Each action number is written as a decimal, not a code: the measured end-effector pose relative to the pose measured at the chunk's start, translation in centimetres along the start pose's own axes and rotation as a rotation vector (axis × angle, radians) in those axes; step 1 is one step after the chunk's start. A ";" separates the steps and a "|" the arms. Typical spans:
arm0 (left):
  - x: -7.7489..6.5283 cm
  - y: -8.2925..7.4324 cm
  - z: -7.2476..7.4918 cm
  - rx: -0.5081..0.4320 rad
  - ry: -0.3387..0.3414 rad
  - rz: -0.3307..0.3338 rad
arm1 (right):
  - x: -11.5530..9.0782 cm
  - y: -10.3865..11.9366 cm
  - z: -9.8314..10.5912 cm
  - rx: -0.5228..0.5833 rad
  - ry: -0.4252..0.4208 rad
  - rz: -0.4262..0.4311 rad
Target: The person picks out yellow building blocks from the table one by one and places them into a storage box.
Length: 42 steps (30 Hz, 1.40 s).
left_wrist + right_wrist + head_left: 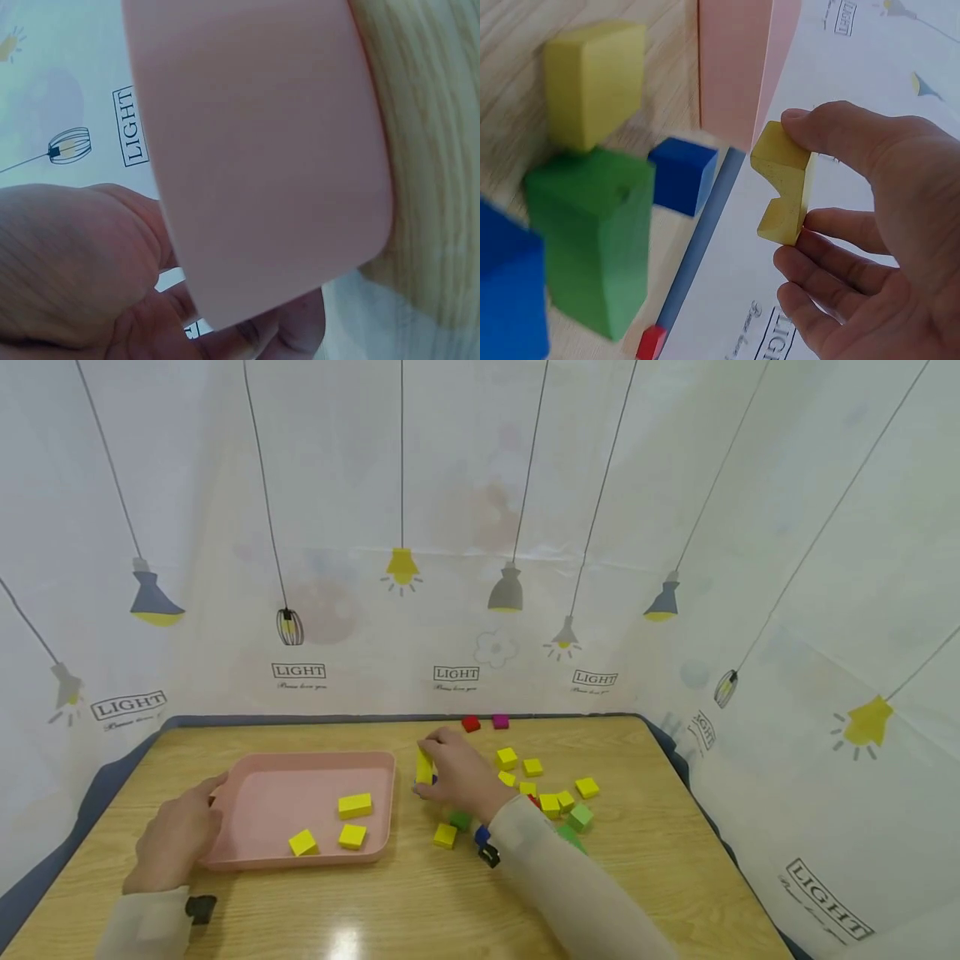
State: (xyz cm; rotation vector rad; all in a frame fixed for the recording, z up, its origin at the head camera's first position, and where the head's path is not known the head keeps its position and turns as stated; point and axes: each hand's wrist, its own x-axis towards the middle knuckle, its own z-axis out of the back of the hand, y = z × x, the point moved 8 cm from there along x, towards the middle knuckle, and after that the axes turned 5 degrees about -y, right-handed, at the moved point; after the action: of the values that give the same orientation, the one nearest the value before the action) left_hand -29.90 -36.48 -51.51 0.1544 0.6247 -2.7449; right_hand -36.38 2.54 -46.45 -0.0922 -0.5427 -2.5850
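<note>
A pink tray (262, 802) lies on the left part of the table, with three yellow blocks (355, 806) inside it. My left hand (176, 831) grips its left edge; up close in the left wrist view, fingers reach around the tray's wall (262, 157). To the right of the tray, my right hand (471, 774) pinches a yellow arch block (781, 144) between thumb and fingers. The block's curved notch shows in the right wrist view, where it is held above the table. Below it sit a green block (592, 232), a blue block (684, 174) and another yellow block (592, 82).
Several yellow blocks (550, 805) are scattered right of my right hand, along with light green ones (580, 817). A red block (471, 723) and a magenta block (500, 721) lie by the table's back edge. A printed curtain (450, 468) surrounds the wooden table (645, 877).
</note>
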 end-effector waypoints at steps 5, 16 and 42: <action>0.1 0.1 0.1 0.007 -0.006 -0.018 | 0.4 2.7 -1.0 -0.007 0.012 0.071; 0.2 0.3 -0.1 0.004 -0.004 -0.025 | 1.1 8.7 -4.2 -0.067 0.076 0.155; 0.3 0.2 0.0 0.005 -0.022 -0.042 | 1.0 12.7 -7.6 -0.172 0.152 0.308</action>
State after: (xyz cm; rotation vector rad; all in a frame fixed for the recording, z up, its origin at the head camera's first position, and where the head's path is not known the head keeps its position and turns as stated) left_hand -30.09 -36.77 -51.67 0.1130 0.6228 -2.7850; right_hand -30.89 -11.03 -48.70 -0.0328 -0.2294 -2.3083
